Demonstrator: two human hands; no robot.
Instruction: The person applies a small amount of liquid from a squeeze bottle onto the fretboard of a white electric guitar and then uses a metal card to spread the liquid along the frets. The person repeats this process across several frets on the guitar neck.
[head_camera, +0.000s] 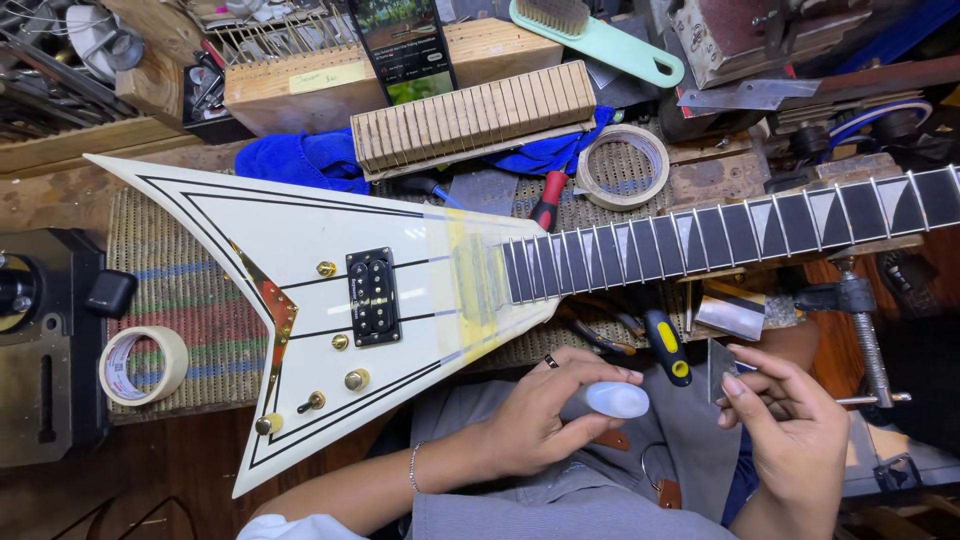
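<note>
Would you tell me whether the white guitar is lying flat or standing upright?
Lying flat: the white guitar rests face up on the woven mat, pickup and gold knobs showing, its neck running right.

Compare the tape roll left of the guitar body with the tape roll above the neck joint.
The left tape roll lies on the woven mat's edge near a black machine; the upper tape roll lies by the blue cloth. The left one has printed marks inside its core and a thicker wall of tape; the upper one looks thinner and plainer. Both are cream masking tape, lying flat, far from either hand.
</note>
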